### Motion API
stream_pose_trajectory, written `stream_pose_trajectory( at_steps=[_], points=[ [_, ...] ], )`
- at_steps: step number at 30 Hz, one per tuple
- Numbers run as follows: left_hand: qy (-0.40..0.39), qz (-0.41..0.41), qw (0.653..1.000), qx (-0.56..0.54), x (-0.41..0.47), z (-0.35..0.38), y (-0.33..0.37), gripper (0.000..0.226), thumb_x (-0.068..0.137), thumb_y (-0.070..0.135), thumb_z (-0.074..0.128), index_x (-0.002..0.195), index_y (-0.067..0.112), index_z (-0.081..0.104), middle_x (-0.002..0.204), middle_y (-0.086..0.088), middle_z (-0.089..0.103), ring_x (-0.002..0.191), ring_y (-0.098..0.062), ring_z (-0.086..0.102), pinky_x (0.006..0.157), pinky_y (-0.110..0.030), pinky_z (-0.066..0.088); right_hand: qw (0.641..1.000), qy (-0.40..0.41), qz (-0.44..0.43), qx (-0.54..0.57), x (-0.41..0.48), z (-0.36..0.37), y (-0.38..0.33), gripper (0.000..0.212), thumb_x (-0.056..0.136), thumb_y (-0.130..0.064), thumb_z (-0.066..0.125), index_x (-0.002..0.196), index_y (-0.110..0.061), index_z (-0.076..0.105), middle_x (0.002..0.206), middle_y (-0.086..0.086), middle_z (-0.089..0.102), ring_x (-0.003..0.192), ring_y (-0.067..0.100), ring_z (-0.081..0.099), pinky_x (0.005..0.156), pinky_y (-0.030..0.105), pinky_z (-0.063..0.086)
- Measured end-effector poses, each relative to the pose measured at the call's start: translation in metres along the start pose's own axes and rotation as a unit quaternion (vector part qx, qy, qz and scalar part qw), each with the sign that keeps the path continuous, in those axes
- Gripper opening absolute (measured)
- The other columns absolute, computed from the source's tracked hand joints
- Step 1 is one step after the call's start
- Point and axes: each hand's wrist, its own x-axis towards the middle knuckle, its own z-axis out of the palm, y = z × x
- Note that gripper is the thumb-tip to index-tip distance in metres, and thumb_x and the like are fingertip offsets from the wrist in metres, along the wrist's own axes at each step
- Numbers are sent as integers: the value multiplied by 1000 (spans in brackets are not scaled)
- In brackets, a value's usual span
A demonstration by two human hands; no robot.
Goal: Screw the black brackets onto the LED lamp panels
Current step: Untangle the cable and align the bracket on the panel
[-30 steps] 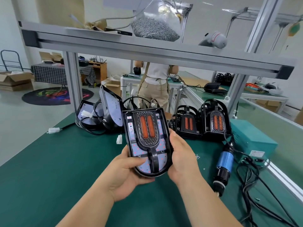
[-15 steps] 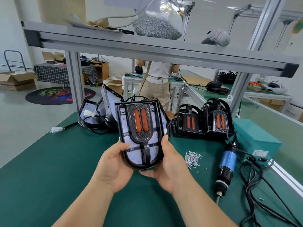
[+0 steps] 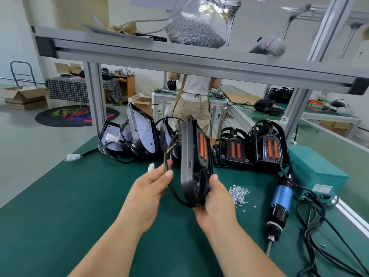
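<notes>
A black LED lamp panel (image 3: 191, 162) with orange strips and a black bracket on its face is held upright above the green mat, turned edge-on so its face points right. My right hand (image 3: 215, 198) grips its lower end from below. My left hand (image 3: 151, 184) pinches the panel's black cable (image 3: 166, 162) just left of it. A small heap of silver screws (image 3: 238, 193) lies on the mat to the right. An electric screwdriver (image 3: 279, 206) with a blue band lies further right.
Two stacks of lamp panels with brackets (image 3: 251, 146) stand at the back right. Several bare panels with cables (image 3: 135, 136) lean at the back left. A teal power box (image 3: 313, 170) and tangled cords sit right. An aluminium frame beam (image 3: 179, 56) crosses overhead. A person stands beyond.
The lamp panel has been turned from face-on to edge-on. My left hand left the panel's side and took hold of its cable. My right hand moved under the panel's lower end.
</notes>
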Motion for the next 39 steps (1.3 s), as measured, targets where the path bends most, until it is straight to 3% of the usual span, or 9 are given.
stream_pose_trajectory(
  at_steps=[3, 7, 13, 17, 20, 24, 31, 35, 39],
  points=[
    [78, 63, 955, 281, -1, -1, -6, 15, 88, 32, 73, 100, 41, 75, 76, 22, 71, 73, 4, 59, 72, -5, 43, 998, 41, -30, -24, 3, -6, -5, 32, 108, -27, 40, 96, -13, 67, 76, 2, 76, 66, 17, 71, 62, 31, 56],
    [104, 101, 917, 372, -6, 11, -15, 39, 97, 30, 61, 136, 32, 58, 55, 20, 58, 52, 5, 50, 51, -6, 39, 987, 89, -93, -95, 4, -8, 3, 42, 107, -27, 41, 76, -8, 63, 64, 2, 68, 64, 22, 59, 68, 32, 49],
    [76, -59, 965, 244, -14, 19, -19, 59, 102, 53, 37, 88, 1, 61, 71, 2, 53, 65, -11, 42, 68, -27, 39, 941, 135, -248, -188, 14, -10, 8, 43, 105, -24, 41, 65, -9, 47, 63, -4, 48, 64, 16, 36, 65, 31, 34],
    [-7, -103, 979, 178, -11, 11, -5, 43, 90, 52, 58, 61, 21, 63, 63, 10, 54, 58, -9, 45, 62, -23, 39, 915, 117, -304, -236, 14, -13, 5, 49, 106, -24, 40, 59, -34, 50, 57, -20, 46, 60, 4, 38, 64, 27, 36],
    [-66, -146, 987, 16, -10, 4, -1, 31, 67, 39, 73, 81, 12, 78, 82, 2, 68, 63, -6, 57, 61, -19, 51, 907, 109, -328, -241, 13, -13, 3, 31, 105, -25, 41, 99, -22, 72, 97, -17, 69, 92, 8, 62, 88, 27, 49],
    [-65, -126, 989, -36, -9, 8, -8, 31, 87, 12, 59, 114, -1, 67, 111, -14, 75, 93, -17, 73, 80, -27, 58, 925, 64, -295, -230, 7, -9, 9, 36, 106, -23, 41, 133, -12, 62, 129, -1, 67, 123, 14, 60, 110, 38, 44],
    [-74, -69, 987, -125, -4, 2, -3, 33, 84, 14, 58, 112, 2, 73, 121, -15, 71, 103, -20, 70, 94, -34, 57, 942, 4, -251, -224, -1, -4, -3, 35, 107, -15, 37, 109, -13, 72, 104, -5, 75, 92, 8, 68, 85, 21, 52],
    [-98, -64, 988, -105, -5, 7, -1, 30, 84, 19, 57, 101, 7, 79, 117, -11, 73, 100, -15, 71, 85, -26, 59, 944, 38, -221, -243, -1, -4, -20, 38, 104, -12, 39, 71, -6, 57, 71, 4, 57, 65, 14, 41, 54, 21, 35],
    [-77, -43, 994, -63, -6, 12, 2, 25, 81, 24, 59, 84, 18, 83, 102, 0, 77, 86, -5, 72, 77, -19, 58, 946, 53, -160, -275, -7, -6, -37, 30, 100, -9, 44, 78, 8, 56, 70, 6, 47, 66, 14, 34, 56, 23, 26]
  ],
)
